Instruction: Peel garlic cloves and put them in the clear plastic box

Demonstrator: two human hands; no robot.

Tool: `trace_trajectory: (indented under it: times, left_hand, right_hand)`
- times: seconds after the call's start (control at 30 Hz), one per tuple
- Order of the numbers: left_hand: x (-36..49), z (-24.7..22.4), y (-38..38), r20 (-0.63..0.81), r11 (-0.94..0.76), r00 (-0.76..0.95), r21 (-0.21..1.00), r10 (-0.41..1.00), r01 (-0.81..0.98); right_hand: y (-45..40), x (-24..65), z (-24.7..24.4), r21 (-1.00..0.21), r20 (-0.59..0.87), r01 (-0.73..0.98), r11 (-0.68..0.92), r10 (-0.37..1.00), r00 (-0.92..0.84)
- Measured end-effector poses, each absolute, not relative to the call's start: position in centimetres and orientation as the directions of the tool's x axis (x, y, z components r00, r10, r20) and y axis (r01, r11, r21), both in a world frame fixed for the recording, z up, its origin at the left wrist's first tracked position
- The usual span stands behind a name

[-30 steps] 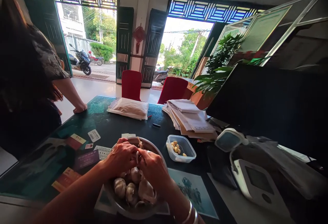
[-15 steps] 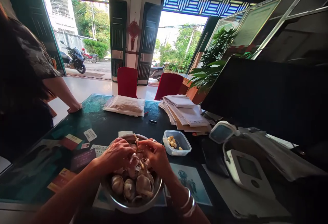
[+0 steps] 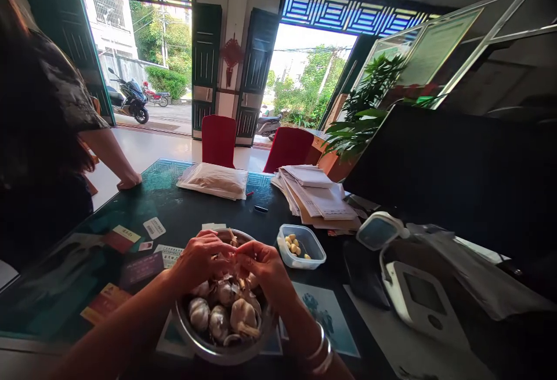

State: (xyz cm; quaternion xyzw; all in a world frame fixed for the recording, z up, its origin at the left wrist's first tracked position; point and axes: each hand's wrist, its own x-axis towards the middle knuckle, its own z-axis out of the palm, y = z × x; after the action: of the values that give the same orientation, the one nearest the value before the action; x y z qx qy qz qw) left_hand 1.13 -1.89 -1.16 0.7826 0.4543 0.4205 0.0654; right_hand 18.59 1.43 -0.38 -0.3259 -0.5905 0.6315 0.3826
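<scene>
A metal bowl (image 3: 191, 339) full of whole garlic bulbs (image 3: 220, 322) stands in front of me on the dark desk. Above its far half, my left hand (image 3: 204, 258) and my right hand (image 3: 261, 261) meet with bent, closed fingertips. Between them they pinch a small garlic clove, mostly covered by the fingers. Dry stalks and papery skins show among the bulbs. Just right of my right hand, a clear plastic box (image 3: 319, 255) contains several peeled garlic cloves (image 3: 293, 245). Two silver bangles (image 3: 321, 348) circle my right wrist.
Paper stacks (image 3: 319, 194) and a plastic-wrapped packet (image 3: 213, 180) lie along the far edge. On the right are a blood pressure monitor (image 3: 424, 296) and a large dark screen (image 3: 456, 177). A person (image 3: 52, 119) at the left leans a hand on the desk.
My fingertips have drawn closer together over the bowl, and my left hand has risen slightly off the bulbs, uncovering more of them. The camera view has shifted a little.
</scene>
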Motion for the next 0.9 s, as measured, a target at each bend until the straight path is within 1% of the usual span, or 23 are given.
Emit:
trace_trajectory:
  times: [0.13, 0.23, 0.3, 0.43, 0.6, 0.67, 0.73, 0.8, 0.9]
  left_hand:
    - [1.20, -1.34, -1.88, 0.653, -0.638, 0.238, 0.484, 0.719, 0.600]
    - [1.11, -1.53, -1.91, 0.656, -0.609, 0.196, 0.490, 0.729, 0.623]
    - [1.04, -1.78, -1.95, 0.634, -0.572, 0.182, 0.489, 0.751, 0.658]
    - [1.00, -2.18, -2.03, 0.592, -0.551, 0.214, 0.476, 0.777, 0.685]
    - [1.24, -1.83, -2.09, 0.623, -0.542, 0.165, 0.484, 0.765, 0.687]
    - [1.31, -1.64, -2.13, 0.624, -0.526, 0.136, 0.499, 0.770, 0.689]
    - [1.32, -1.57, -2.14, 0.618, -0.515, 0.125, 0.508, 0.776, 0.691]
    - [1.23, -1.63, -2.09, 0.623, -0.531, 0.144, 0.496, 0.769, 0.687]
    - [0.97, -1.92, -1.84, 0.656, -0.607, 0.225, 0.440, 0.720, 0.662]
  right_hand:
    - [1.49, 18.50, -0.44, -0.998, 0.042, -0.059, 0.014, 0.853, -0.520]
    - [1.53, 18.56, -0.51, -0.996, 0.082, -0.057, 0.062, 0.871, -0.484]
    - [1.53, 18.63, -0.58, -0.995, 0.100, -0.052, 0.085, 0.875, -0.473]
    - [1.49, 18.62, -0.86, -0.994, 0.108, -0.054, 0.094, 0.849, -0.517]
    - [1.35, 18.42, -0.97, -0.994, 0.111, -0.065, 0.091, 0.850, -0.515]
    - [1.19, 18.43, -0.88, -0.992, 0.123, -0.046, 0.116, 0.851, -0.510]
    - [0.99, 18.49, -0.78, -0.983, 0.160, -0.008, 0.182, 0.844, -0.512]
    - [0.83, 18.58, -0.72, -0.955, 0.221, 0.057, 0.292, 0.825, -0.520]
    - [0.76, 18.68, -0.63, -0.862, 0.315, 0.183, 0.472, 0.784, -0.535]
